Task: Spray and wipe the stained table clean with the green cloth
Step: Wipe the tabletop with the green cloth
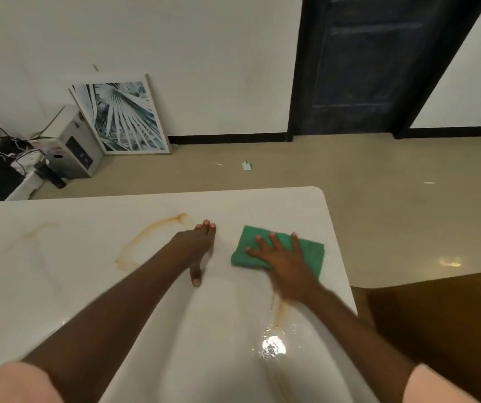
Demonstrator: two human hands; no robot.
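While the right hand point(284, 258) lies flat, fingers spread, pressing the folded green cloth point(280, 251) near the table's point(58, 271) far right corner, the left hand point(197, 248) rests beside it, fingers straight and together. Brown ring stain point(146, 239) lies left; wet streak point(277, 312) nearer.

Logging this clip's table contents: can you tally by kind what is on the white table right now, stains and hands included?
Green cloth: 1, folded, under the right hand.
Brown stains: 3 (curved stain, faint stain, streak).
Wet glare patch: 1.
Hands: 2 (left hand flat on the table, right hand flat on the cloth).
Total: 7. No spray bottle in view.
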